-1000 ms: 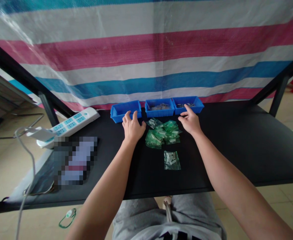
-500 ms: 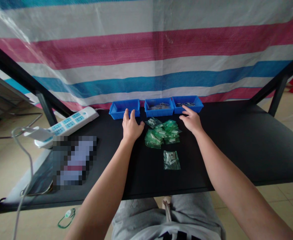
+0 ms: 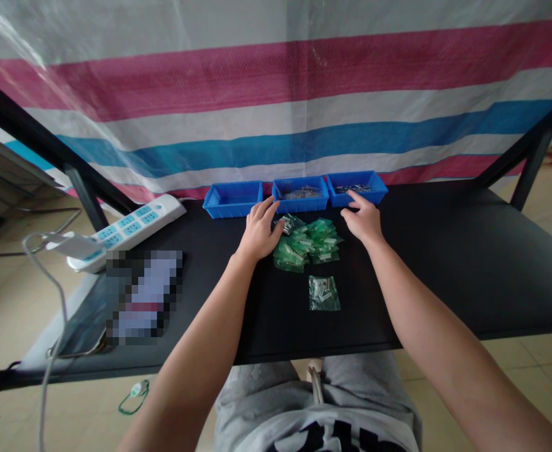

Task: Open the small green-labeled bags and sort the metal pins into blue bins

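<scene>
My left hand (image 3: pixel 258 232) hovers or rests with its fingers stretched out and thumb apart, at the front left corner of the middle blue bin (image 3: pixel 299 204). Its thumb reaches the edge of a clear bag of small metal parts (image 3: pixel 291 224), though touch is unclear. My right hand (image 3: pixel 364 221) is open at the front of the right blue bin (image 3: pixel 372 196), index finger at its rim. That bin holds thin metal pieces (image 3: pixel 354 188). Between the hands lies a pile of greenish clear bags (image 3: pixel 304 246). Nearer me, one bag of small pale pieces (image 3: pixel 324 294) lies flat.
A left blue bin (image 3: pixel 233 207) stands beside the others. On the left are a white power strip (image 3: pixel 130 231) with a plugged-in adapter, its cable (image 3: pixel 58 292), and a blurred-out flat item (image 3: pixel 147 301). A striped sheet (image 3: pixel 276 75) hangs behind the black table (image 3: pixel 464 251).
My left hand has moved right, from in front of the left bin to the middle bin and the pile. My right hand has barely moved. The view has tilted slightly.
</scene>
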A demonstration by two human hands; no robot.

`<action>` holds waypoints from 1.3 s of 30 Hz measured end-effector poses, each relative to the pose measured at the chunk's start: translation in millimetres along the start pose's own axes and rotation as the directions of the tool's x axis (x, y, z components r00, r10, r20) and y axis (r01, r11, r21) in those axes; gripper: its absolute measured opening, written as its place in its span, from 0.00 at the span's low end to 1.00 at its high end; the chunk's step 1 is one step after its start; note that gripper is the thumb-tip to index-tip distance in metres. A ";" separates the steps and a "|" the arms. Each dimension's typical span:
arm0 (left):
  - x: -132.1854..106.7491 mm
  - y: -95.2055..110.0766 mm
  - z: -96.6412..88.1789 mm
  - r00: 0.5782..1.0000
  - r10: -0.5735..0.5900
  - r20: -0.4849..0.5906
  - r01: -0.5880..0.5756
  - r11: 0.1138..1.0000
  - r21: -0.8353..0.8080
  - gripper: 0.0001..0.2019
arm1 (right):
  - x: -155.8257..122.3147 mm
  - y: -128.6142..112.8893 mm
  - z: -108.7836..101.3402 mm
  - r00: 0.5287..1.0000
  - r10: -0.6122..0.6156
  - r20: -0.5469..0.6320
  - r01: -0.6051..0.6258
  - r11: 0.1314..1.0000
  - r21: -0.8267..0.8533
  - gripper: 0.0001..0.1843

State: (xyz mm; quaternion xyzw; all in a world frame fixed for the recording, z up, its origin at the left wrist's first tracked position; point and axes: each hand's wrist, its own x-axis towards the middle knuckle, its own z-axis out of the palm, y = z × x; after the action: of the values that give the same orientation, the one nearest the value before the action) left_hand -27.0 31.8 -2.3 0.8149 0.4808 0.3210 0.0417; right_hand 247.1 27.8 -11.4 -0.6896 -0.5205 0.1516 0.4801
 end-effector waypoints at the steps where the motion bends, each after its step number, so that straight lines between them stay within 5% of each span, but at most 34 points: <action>1: 0.5 -0.3 2.1 1.000 0.010 0.028 -0.009 1.000 -0.023 0.25 | 0.2 1.2 0.5 1.000 -0.016 -0.013 0.016 1.000 -0.002 0.30; 8: 2.2 0.8 8.4 0.987 -0.027 0.155 0.061 0.975 -0.216 0.34 | -5.3 -2.8 6.7 0.993 -0.114 0.005 0.114 0.993 0.006 0.26; 12: -0.1 6.9 6.8 0.998 -0.054 0.026 0.059 0.971 -0.233 0.27 | -15.1 -14.3 9.2 0.968 -0.205 0.143 0.189 0.975 0.120 0.13; 15: -1.1 11.0 5.1 0.996 -0.082 -0.040 0.070 0.965 -0.253 0.21 | -22.0 -20.6 8.5 0.905 -0.269 0.328 0.206 0.955 0.216 0.17; 18: -1.4 11.2 2.9 0.994 0.025 0.109 0.010 0.951 -0.308 0.22 | -27.9 -26.8 6.9 0.812 -0.339 0.475 0.238 0.936 0.260 0.21; 21: -0.9 9.7 -1.9 0.943 0.168 0.287 -0.075 0.949 -0.307 0.26 | -32.0 -33.0 5.7 0.737 -0.384 0.557 0.299 0.923 0.241 0.22; 27: 2.3 17.3 -21.9 0.901 0.210 0.380 -0.132 0.966 -0.220 0.29 | -32.7 -36.7 2.4 0.682 -0.424 0.596 0.415 0.895 0.163 0.26; 30: 3.4 22.6 -29.4 0.879 0.240 0.412 -0.149 0.959 -0.242 0.26 | -32.0 -37.5 -1.0 0.656 -0.434 0.617 0.391 0.895 0.214 0.27; 34: 3.0 23.0 -31.2 0.861 0.243 0.446 -0.108 0.945 -0.307 0.24 | -30.8 -39.2 -5.6 0.624 -0.450 0.638 0.339 0.893 0.297 0.16; 39: 0.1 19.8 -23.3 0.911 0.128 0.393 -0.026 0.967 -0.255 0.24 | -30.5 -35.9 -3.9 0.649 -0.352 0.674 0.182 0.933 0.312 0.17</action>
State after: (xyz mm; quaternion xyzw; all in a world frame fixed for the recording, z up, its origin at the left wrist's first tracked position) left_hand -25.1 15.7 23.6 0.8707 0.3857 0.2029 0.2278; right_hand 216.7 -0.7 11.1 -0.4332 -0.7429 0.3924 0.3262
